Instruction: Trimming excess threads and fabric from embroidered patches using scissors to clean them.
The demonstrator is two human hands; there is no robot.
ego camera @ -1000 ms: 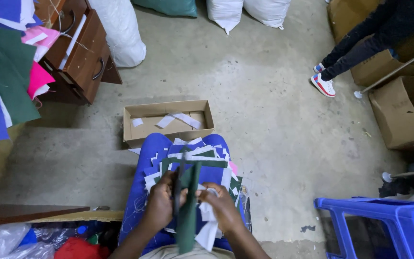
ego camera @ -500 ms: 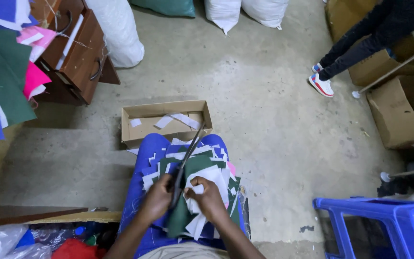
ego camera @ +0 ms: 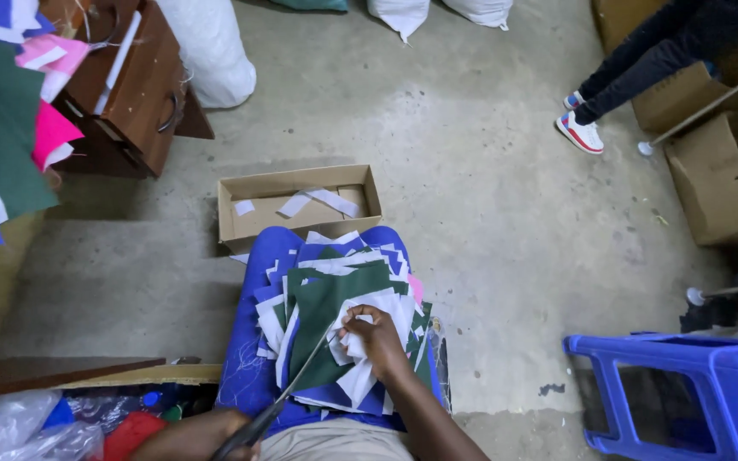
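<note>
I note the right hand (ego camera: 375, 339) with fingers clamped on white scraps (ego camera: 354, 352) atop the fabric stack (ego camera: 335, 316) on the lap, pinning it, while the left hand (ego camera: 202, 434), closed round scissors (ego camera: 288, 394), angles the blades toward the stack's edge, box (ego camera: 299, 205) just beyond.

Fabric pieces (ego camera: 335, 316) on lap: matt felt-like cloth, green and blue, white backing. Scissors (ego camera: 288, 394): dull grey metal blades. Far box (ego camera: 299, 205): plain brown cardboard, matt. Floor (ego camera: 471, 171): rough bare concrete. Right stool (ego camera: 685, 384): smooth blue plastic, slight sheen. Far-left cabinet (ego camera: 134, 90): brown wood.
</note>
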